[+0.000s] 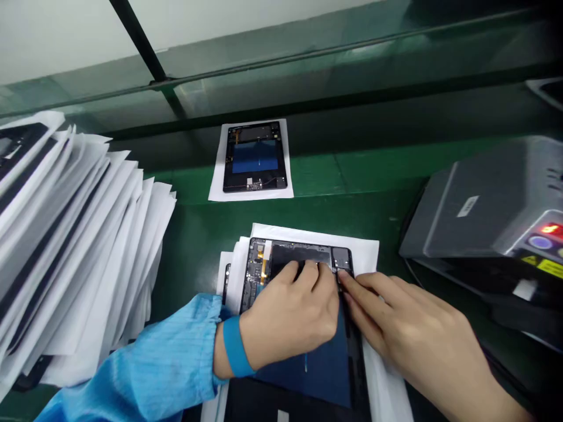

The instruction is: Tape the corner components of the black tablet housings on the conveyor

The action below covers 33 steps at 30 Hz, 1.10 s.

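An opened tablet (356,351) lies right below my hands, its inner side up, with a dark blue battery area and small boards and orange ribbon cables at its upper left. White sheets (365,252) stick out under it. My left hand (292,305), with a blue wristband (237,346), bends over the tablet's upper middle. Its fingers are curled closed, and their tips and anything in them are hidden. My right hand (409,328) reaches in from the right, fingers pressed together, tips touching the tablet's upper right edge near a black square part (341,258). Whatever they pinch is too small to make out.
A tall leaning stack of white sheets (101,246) with dark panels between stands at the left. Farther back, another opened tablet (255,155) rests on white paper on the green bench (197,234). At right sits a grey machine (475,205) with a red lit display.
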### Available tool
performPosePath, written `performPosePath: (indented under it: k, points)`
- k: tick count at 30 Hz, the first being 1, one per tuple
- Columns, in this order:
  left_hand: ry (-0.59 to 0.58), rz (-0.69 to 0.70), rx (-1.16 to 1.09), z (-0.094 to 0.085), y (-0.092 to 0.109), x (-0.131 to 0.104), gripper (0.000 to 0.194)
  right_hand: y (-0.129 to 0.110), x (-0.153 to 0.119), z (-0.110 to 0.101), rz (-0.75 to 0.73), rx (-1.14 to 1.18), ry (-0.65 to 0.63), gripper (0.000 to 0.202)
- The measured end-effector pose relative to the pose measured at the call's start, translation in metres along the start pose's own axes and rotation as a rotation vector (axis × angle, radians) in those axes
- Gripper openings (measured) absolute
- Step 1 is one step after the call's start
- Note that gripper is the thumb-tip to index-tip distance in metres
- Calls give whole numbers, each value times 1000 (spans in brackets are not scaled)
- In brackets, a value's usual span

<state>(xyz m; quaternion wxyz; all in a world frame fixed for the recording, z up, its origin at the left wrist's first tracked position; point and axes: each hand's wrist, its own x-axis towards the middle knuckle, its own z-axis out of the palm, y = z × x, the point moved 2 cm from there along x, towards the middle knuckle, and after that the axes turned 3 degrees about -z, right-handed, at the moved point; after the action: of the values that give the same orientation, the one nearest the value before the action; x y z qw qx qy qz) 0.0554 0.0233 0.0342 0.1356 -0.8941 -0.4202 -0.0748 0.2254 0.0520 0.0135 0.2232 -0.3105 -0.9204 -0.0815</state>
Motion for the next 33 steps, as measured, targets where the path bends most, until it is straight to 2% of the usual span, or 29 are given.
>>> performPosePath:
  k: [6, 14, 20, 24, 30, 33]
  points:
    - [-35, 1, -14, 0, -1, 1, 33, -1, -4, 0, -22, 43, 23, 18]
    - [-7, -2, -32, 1, 0, 1, 31, -4, -4, -1, -52, 36, -8, 20]
    - [26, -24, -67, 4, -1, -1, 30, -4, -5, 1, -62, 83, 55, 14]
    - [37, -45, -142, 8, -6, 0, 25, -3, -6, 3, -41, 83, 52, 15]
    - [-45, -36, -191, 11, -18, 7, 24, 0, -8, 4, -4, 130, 30, 18]
    - [-43, -42, -231, 13, -22, 11, 24, 3, -9, 5, 26, 144, 23, 18]
